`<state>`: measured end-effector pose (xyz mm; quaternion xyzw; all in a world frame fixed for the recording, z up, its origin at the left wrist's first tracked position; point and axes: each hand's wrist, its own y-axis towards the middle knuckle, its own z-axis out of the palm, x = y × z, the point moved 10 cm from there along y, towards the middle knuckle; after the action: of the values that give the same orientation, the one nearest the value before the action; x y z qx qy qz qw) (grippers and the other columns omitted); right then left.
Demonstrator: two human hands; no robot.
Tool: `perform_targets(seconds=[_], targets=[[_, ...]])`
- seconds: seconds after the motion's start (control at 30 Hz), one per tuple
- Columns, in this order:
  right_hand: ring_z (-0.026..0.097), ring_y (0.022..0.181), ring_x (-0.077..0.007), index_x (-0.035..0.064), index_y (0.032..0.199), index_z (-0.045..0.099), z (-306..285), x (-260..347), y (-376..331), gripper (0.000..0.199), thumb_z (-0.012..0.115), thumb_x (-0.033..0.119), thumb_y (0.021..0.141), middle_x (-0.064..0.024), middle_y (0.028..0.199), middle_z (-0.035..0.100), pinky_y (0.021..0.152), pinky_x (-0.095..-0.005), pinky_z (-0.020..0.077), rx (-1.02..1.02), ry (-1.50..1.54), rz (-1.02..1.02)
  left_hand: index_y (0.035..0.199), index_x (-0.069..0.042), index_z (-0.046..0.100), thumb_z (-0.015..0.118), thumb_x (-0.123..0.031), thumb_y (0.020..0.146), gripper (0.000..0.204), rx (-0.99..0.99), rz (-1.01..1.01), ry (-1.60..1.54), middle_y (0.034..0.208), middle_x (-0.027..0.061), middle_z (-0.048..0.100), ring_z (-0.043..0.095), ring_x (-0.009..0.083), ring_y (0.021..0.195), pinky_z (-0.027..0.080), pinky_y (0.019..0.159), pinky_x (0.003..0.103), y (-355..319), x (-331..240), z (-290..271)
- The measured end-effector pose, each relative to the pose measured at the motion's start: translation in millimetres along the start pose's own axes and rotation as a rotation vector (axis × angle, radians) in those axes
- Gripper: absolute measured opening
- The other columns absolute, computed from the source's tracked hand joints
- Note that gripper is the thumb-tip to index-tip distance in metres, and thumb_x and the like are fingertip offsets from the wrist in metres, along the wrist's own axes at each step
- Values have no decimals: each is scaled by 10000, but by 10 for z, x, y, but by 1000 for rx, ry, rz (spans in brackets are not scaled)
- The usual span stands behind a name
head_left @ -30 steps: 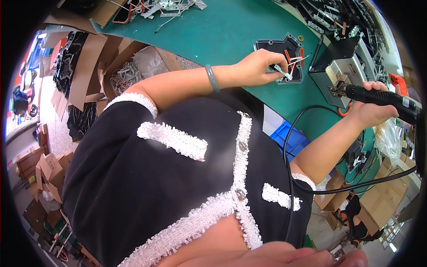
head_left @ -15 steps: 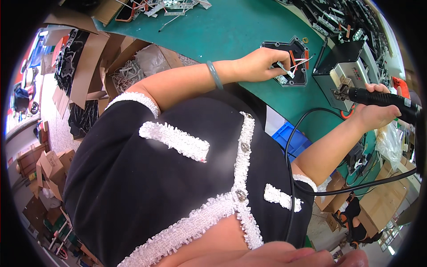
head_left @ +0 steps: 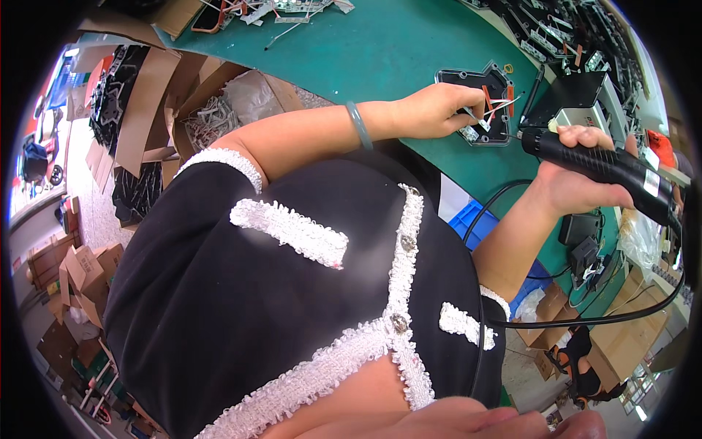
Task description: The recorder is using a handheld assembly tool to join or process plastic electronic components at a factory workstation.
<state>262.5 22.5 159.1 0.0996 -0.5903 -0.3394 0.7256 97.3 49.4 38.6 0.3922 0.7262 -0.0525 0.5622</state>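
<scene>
In the head view, your left hand (head_left: 442, 110) is over the left edge of a black plastic housing (head_left: 466, 78) on the green table (head_left: 380, 58); its thumb and forefinger pinch a small LED board (head_left: 469, 113), partly hidden by the fingers. Inside the housing, white wires (head_left: 501, 104) run among orange strips (head_left: 510, 94), toward the right side.

Your right hand (head_left: 581, 175) is wrapped round a black electric screwdriver (head_left: 603, 164), held slanting, its thin tip pointing left at the housing's near right corner. Whether that tip touches the housing, you cannot tell from here. A black cable (head_left: 585, 322) loops from the tool's rear toward your body.

Just beyond the screwdriver stands a black-and-silver screw feeder (head_left: 578, 91), partly covered by your right hand. A slim black rod (head_left: 532, 95) lies between feeder and housing, and a small yellow ring (head_left: 508, 68) sits by the housing's far right corner. At the table's far left lie a phone (head_left: 208, 17) in an orange case and loose LED strips (head_left: 296, 7).
</scene>
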Motion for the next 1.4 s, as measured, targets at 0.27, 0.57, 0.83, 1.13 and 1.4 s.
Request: perform_targets(seconds=[0.27,0.57,0.83,1.13,1.4], targets=[[545,555,-212,60,1289,382,172,-100,-48,985,358,866,724,-112,724,587,602,-385,528,19,-87,43,974,-21,554,618,-39,857,135,1,-13,-23,943,113,654,636,277,931,498,795,357,-9,24,1],[561,575,-207,85,1304,373,226,-201,-74,971,362,865,725,-98,742,585,609,-384,523,69,-91,75,970,-23,554,621,-39,853,136,-1,-16,-18,937,114,653,635,284,933,497,798,367,-14,30,4],[568,568,-199,57,1244,389,436,-169,-106,970,390,865,706,-97,745,590,596,-378,517,153,-144,73,945,-17,543,613,-24,848,119,-9,2,-5,925,119,638,631,285,919,497,784,365,-21,2,6],[563,576,-209,35,1185,406,519,-185,-134,941,408,849,713,-112,751,587,593,-372,504,213,-180,71,942,-13,541,602,-14,848,112,-3,4,-13,922,119,632,629,283,907,495,765,366,8,-5,26],[576,547,-231,117,1152,504,-899,299,356,931,325,903,685,-105,681,604,553,-382,520,-151,85,-94,1035,-71,631,733,-40,738,316,-154,145,209,1047,67,628,589,238,1001,486,853,355,-117,-191,-294]])
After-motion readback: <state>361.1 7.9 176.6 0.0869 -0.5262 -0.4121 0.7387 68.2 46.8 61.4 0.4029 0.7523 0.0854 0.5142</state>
